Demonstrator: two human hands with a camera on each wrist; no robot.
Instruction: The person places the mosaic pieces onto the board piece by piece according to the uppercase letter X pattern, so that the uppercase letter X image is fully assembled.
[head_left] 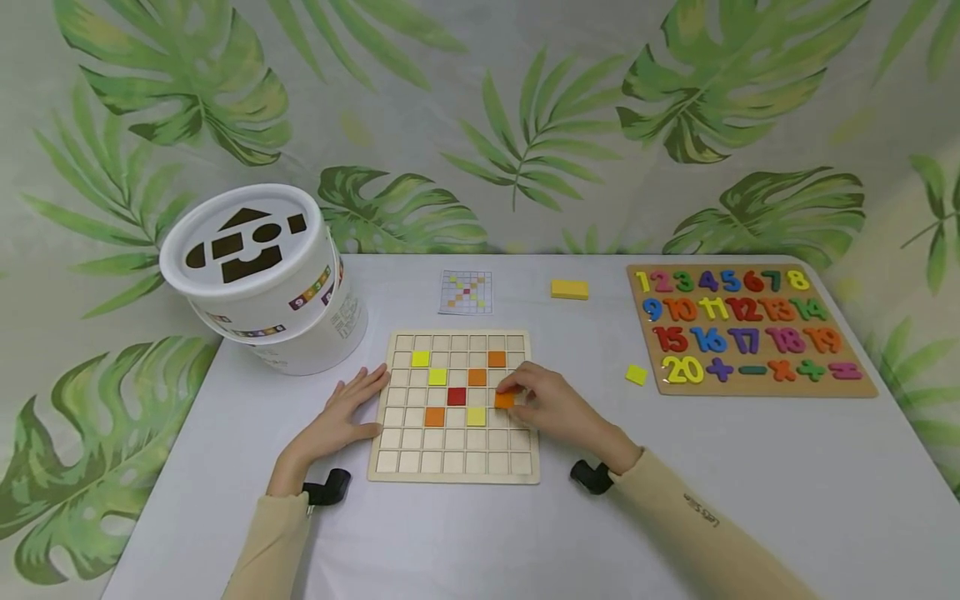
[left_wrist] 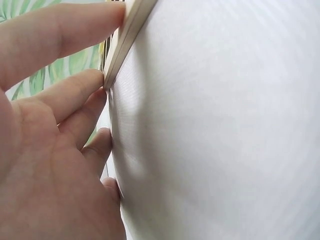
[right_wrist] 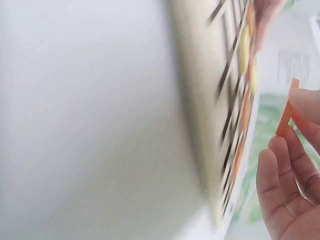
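Note:
A wooden grid board (head_left: pixel 453 471) lies on the table, with yellow tiles (head_left: pixel 437 377), a red tile (head_left: pixel 457 397) and orange tiles (head_left: pixel 435 417) set along crossing diagonals. My right hand (head_left: pixel 558 408) pinches another orange tile (right_wrist: pixel 286 117) between thumb and fingers. In the right wrist view that tile is held up off the board's face; from the head it overlaps the right-hand columns. At the board's left edge, my left hand (head_left: pixel 341 417) rests with fingers extended. Its thumb and fingertips touch the wooden side in the left wrist view.
Behind the board lies a printed pattern card (head_left: pixel 467 292), with a yellow block (head_left: pixel 570 289) to its right. One yellow-green tile (head_left: pixel 636 375) sits near the number puzzle board (head_left: pixel 757 388) on the right. A white lidded bucket (head_left: pixel 300 333) stands at the back left.

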